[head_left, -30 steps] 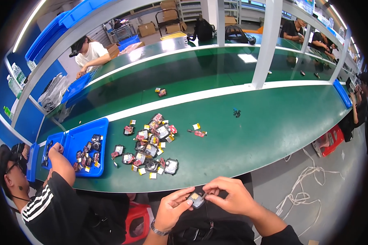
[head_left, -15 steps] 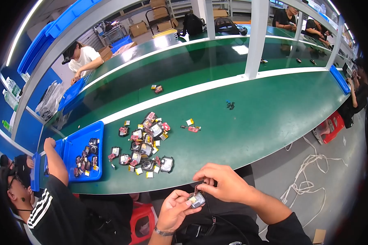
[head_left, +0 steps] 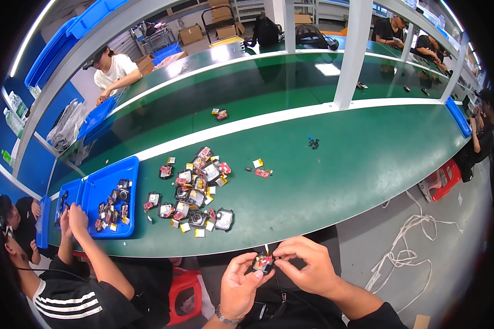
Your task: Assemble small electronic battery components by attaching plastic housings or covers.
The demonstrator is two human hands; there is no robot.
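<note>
Low in front of me, off the table's near edge, my left hand point(head_left: 240, 282) is closed around a small dark device housing point(head_left: 256, 268). A red circuit board point(head_left: 265, 260) sits over the housing's open face, and a pale strip sticks up at its far side. My right hand point(head_left: 310, 266) has its thumb and forefinger pinched at the right edge of the board and housing; what lies between those fingertips is hidden. On the green table point(head_left: 291, 203), a pile of similar opened housings point(head_left: 195, 189) lies to the left, with red boards and yellow-white battery packs among them.
At left, a blue tray point(head_left: 134, 192) holds more device parts. A loose board point(head_left: 262, 172) and small black pieces point(head_left: 314, 143) lie on the table. A grey post point(head_left: 350, 66) rises from the white rail. Beside me a co-worker point(head_left: 88, 285) reaches into the trays.
My right hand has come down beside the housing, and the red board now lies over the housing. The co-worker at left now has both hands together by the trays.
</note>
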